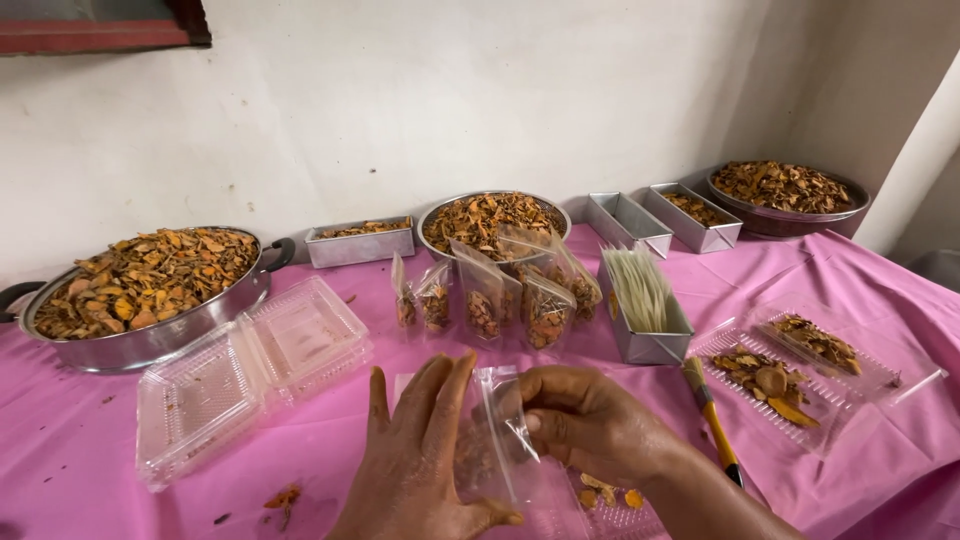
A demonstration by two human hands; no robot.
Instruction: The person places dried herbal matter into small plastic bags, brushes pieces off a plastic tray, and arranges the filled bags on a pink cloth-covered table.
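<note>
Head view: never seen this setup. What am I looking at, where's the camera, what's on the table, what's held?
No machine here: a person works with bare hands, and the one camera sits on their head, looking down. The left hand and right hand together hold a small clear plastic bag with some dried pieces inside. On the pink tablecloth lie a big pan of dried orange-brown slices, a round bowl of the same, filled bags standing upright, an open clear clamshell box, metal tins and a yellow-handled brush.

Pink tablecloth point(860, 270), orange-brown dried slices point(150, 275), yellow-handled brush point(712, 420).
</note>
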